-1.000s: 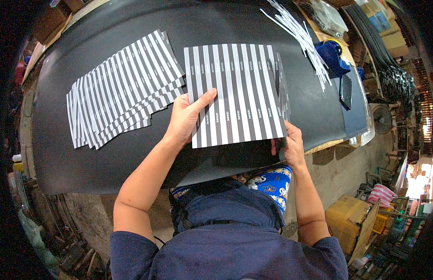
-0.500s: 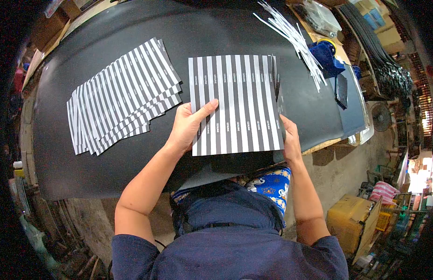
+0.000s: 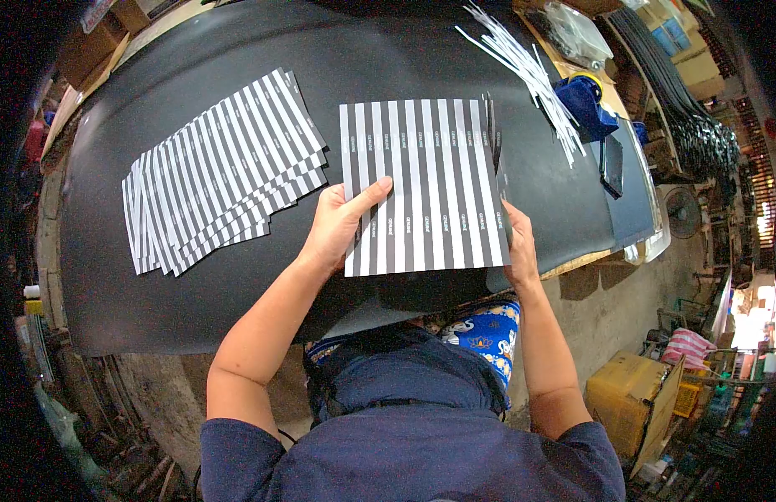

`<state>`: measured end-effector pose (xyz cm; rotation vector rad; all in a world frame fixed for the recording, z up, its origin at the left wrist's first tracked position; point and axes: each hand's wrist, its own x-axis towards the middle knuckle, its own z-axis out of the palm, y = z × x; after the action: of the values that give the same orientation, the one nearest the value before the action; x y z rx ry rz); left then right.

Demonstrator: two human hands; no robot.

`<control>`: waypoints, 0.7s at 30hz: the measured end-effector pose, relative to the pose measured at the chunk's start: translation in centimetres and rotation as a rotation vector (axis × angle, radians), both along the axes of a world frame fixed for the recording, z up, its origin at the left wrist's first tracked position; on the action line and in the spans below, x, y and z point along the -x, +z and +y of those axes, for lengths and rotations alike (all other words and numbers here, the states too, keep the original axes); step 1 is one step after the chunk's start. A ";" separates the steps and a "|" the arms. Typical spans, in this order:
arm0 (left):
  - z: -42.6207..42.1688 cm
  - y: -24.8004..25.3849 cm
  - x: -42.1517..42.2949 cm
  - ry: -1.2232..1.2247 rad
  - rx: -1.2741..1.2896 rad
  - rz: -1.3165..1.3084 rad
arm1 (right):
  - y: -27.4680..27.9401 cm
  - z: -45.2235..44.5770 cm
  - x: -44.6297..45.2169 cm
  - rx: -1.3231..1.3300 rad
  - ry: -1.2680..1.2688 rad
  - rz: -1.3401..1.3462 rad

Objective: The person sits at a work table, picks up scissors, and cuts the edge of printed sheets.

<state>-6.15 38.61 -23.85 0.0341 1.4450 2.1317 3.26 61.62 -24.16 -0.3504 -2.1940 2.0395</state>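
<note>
Black-and-white striped sheets (image 3: 434,184), printed with small lettering, are held up above the black table by both hands. My left hand (image 3: 338,222) grips their left side, thumb lying flat on the front and the other fingers hidden behind. At the right edge my right hand (image 3: 520,247) is closed on the sheets, its fingers mostly behind them. Another sheet's edge shows behind the front one on the right; how many there are I cannot tell. To the left, a fanned pile of similar striped sheets (image 3: 225,167) lies on the table.
The black tabletop (image 3: 388,50) spreads under everything. At its far right lie a bundle of thin white strips (image 3: 522,71), a blue tape dispenser (image 3: 587,105) and a dark phone-like object (image 3: 611,166). A cardboard box (image 3: 626,389) stands on the floor at right.
Almost nothing differs. The held sheets have shifted very slightly at their right side, and both hands keep their grip.
</note>
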 end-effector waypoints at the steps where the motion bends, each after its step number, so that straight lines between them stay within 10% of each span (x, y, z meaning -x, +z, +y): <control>1: 0.0 0.4 0.0 -0.006 0.013 -0.031 | 0.0 0.0 0.0 0.013 0.005 0.010; 21: 0.1 0.7 -0.1 -0.007 0.002 -0.097 | -0.8 0.7 -0.1 -0.063 0.033 0.010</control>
<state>-6.00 38.68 -23.19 -0.0643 1.3889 2.0960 3.38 62.29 -25.01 -0.2986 -2.2661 1.9787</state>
